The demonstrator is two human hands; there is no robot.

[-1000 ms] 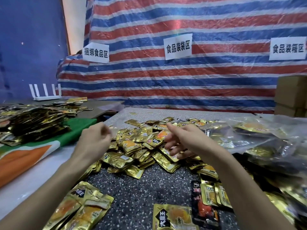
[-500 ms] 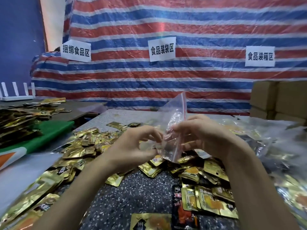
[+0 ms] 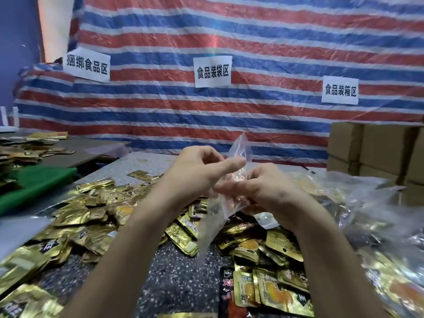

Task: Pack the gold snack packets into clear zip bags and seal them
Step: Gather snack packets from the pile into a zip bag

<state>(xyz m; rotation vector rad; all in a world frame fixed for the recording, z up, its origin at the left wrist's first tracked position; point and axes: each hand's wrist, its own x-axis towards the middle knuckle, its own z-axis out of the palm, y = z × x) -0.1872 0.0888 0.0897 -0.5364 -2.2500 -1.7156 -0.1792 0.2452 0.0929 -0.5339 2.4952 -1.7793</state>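
Note:
An empty clear zip bag (image 3: pixel 210 226) with a red seal strip hangs between both hands above the table. My left hand (image 3: pixel 197 173) pinches its upper part, thumb stretched across the plastic. My right hand (image 3: pixel 259 189) grips the bag from the right, fingers curled into it. The bag's top corner sticks up behind the hands and its lower end dangles down. Gold snack packets (image 3: pixel 91 216) lie in a loose heap on the speckled table (image 3: pixel 174 278), with more gold packets (image 3: pixel 275 294) under my right forearm.
Filled clear bags (image 3: pixel 376 230) pile up on the right. Cardboard boxes (image 3: pixel 376 152) stand at the far right. A green cloth (image 3: pixel 34 182) and another packet pile (image 3: pixel 20 150) sit on the left. A striped tarp (image 3: pixel 252 42) with white paper signs hangs behind.
A second ago both hands were over the packet heap without the bag raised. They have since lifted the clear zip bag and now work it between them, higher and closer together.

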